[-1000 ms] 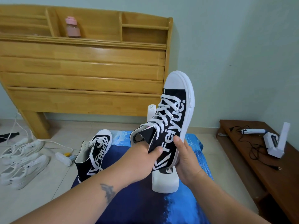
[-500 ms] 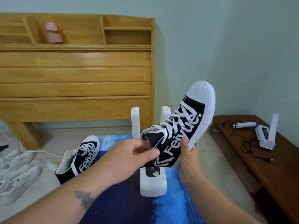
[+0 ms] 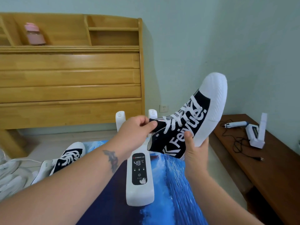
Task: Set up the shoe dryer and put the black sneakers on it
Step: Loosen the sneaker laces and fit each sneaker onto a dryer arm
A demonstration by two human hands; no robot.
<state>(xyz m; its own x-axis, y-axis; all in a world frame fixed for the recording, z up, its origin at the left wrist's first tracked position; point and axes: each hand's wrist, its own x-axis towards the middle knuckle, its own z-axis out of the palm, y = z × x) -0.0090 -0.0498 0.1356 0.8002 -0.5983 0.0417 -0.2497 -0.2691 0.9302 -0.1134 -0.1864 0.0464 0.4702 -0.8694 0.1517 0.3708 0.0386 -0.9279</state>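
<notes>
A white shoe dryer stands on the blue mat, its display reading 48°C and two white prongs rising at the back. I hold a black sneaker with white laces and sole, toe pointing up and to the right, over the right prong. My right hand grips its sole and side. My left hand pinches its tongue at the opening. The left prong is bare. The second black sneaker lies on the mat's left edge.
A wooden headboard with a pink bottle stands behind. White sneakers lie on the floor at far left. A brown bench on the right carries a second white dryer and cables. A wall socket sits low.
The sneaker has swung from near upright to tilted right and has moved to the right, over the right prong. The view has shifted, so the dryer's display now shows.
</notes>
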